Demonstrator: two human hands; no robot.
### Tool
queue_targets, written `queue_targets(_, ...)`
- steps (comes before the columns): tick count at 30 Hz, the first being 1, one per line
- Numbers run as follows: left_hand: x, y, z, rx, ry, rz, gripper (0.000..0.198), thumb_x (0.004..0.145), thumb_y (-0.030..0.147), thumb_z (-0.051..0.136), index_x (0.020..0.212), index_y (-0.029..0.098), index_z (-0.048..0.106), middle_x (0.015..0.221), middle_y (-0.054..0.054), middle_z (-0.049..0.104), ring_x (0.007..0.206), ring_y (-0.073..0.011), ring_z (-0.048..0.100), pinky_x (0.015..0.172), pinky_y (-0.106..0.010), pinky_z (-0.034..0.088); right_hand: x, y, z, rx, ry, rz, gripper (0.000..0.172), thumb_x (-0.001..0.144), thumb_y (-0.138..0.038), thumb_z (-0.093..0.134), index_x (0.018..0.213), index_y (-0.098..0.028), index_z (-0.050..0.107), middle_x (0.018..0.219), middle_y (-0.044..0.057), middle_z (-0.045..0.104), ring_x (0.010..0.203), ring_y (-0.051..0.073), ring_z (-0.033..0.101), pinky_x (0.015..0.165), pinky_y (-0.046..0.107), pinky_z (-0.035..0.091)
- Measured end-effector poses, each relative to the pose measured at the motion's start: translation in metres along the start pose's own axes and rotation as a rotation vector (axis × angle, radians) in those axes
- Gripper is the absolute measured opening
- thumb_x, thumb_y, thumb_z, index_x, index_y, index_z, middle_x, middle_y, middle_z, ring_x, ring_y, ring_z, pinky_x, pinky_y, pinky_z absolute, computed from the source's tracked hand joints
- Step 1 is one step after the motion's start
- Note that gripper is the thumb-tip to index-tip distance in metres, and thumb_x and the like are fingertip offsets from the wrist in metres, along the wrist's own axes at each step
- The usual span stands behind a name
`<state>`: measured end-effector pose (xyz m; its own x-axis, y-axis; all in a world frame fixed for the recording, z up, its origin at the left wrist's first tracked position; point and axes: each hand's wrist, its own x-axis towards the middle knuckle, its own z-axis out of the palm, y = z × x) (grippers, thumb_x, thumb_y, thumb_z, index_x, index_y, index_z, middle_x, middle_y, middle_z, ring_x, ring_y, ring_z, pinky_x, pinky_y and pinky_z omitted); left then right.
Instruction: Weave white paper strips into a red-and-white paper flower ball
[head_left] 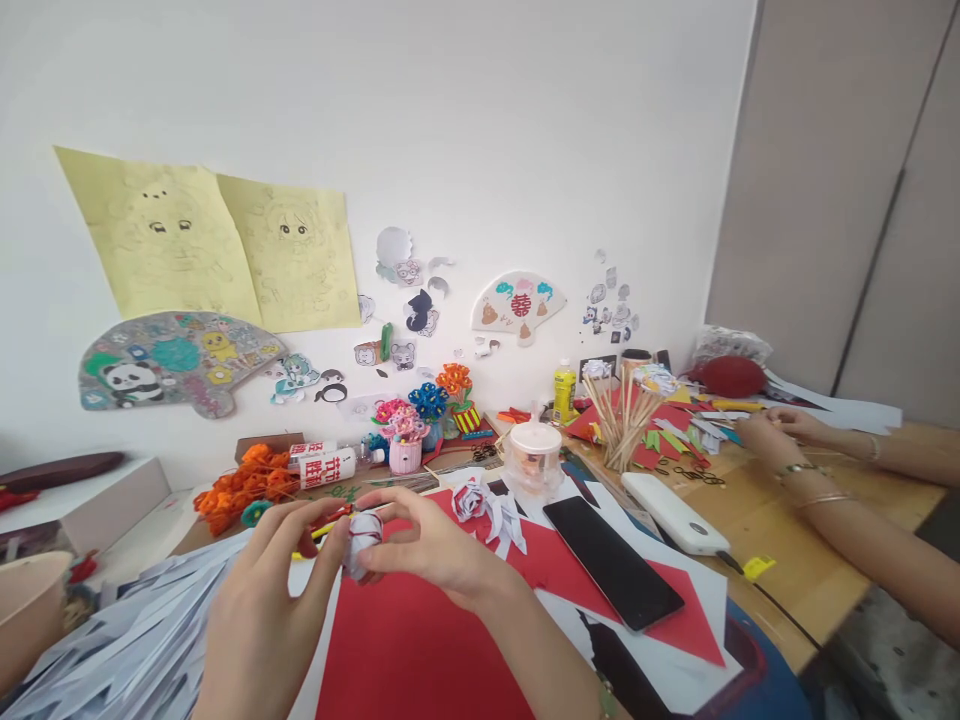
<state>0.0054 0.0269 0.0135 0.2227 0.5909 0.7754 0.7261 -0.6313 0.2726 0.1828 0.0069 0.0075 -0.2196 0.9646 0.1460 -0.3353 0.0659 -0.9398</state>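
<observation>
A small rolled white paper flower (363, 545) with dark red edges is held up over the red paper (412, 650). My left hand (274, 590) pinches it from the left, thumb and forefinger against its side. From the right, my right hand (427, 540) closes its fingertips round it. Behind my hands, a yellow and red thing (322, 530) partly shows. Just right of my right hand lies a finished-looking paper rose (471, 500) with white folded strips (506, 525).
A black phone (611, 562), lidded clear cup (535, 455) and white power bank (675, 512) with a cable stand to the right, near wooden sticks (619, 420). White paper strips (135, 640) pile at left. Another person's hands (780, 430) work at the far right.
</observation>
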Motion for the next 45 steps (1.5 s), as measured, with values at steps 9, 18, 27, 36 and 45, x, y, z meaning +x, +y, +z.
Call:
queue_targets(9,0.005,0.011,0.007,-0.024,-0.048,-0.102,0.063,0.084,0.076,0.034,0.110,0.025,0.060,0.114,-0.010,0.068,0.100,-0.0335,0.068,0.088,-0.051,0.048,0.005,0.005,0.001,0.050,0.055,0.036,0.076,0.051,-0.036,0.096,0.117,-0.018,0.063,0.102,0.002,0.058,0.063,0.013,0.070,0.081,0.038,0.058)
queue_targets(18,-0.004,-0.013,0.018,0.098,-0.280,-0.043,0.067,0.081,0.068,0.054,0.134,0.027,0.048,0.131,-0.014,0.066,0.118,-0.0390,0.063,0.099,-0.060,0.042,0.004,0.006,-0.003,-0.010,0.105,0.021,0.060,0.065,-0.031,0.086,0.120,-0.022,0.063,0.100,0.002,0.058,0.084,0.018,0.069,0.083,0.035,0.055)
queue_targets(27,-0.007,-0.007,0.016,0.232,-0.263,0.013,0.053,0.090,0.050,0.045,0.134,0.021,0.051,0.126,-0.015,0.069,0.108,-0.0379,0.068,0.098,-0.061,0.041,0.002,0.004,-0.001,-0.050,0.061,0.059,0.081,0.047,-0.026,0.096,0.120,-0.025,0.061,0.106,0.001,0.055,0.091,0.018,0.063,0.087,0.033,0.050)
queue_targets(36,-0.005,0.004,0.016,0.201,-0.171,0.000,0.049,0.084,0.039,0.040,0.125,0.017,0.057,0.111,-0.015,0.074,0.100,-0.0356,0.070,0.096,-0.059,0.042,0.003,0.008,-0.002,-0.038,0.028,0.029,0.079,0.048,-0.027,0.097,0.119,-0.023,0.061,0.105,0.003,0.056,0.092,0.019,0.064,0.087,0.034,0.050)
queue_targets(45,-0.007,0.009,0.016,0.212,-0.108,0.062,0.048,0.089,0.043,0.040,0.125,0.017,0.059,0.113,-0.015,0.074,0.102,-0.0350,0.069,0.097,-0.055,0.042,-0.001,0.003,0.003,-0.081,0.050,0.032,0.079,0.051,-0.050,0.093,0.120,-0.024,0.062,0.114,0.007,0.056,0.108,0.024,0.061,0.092,0.035,0.049)
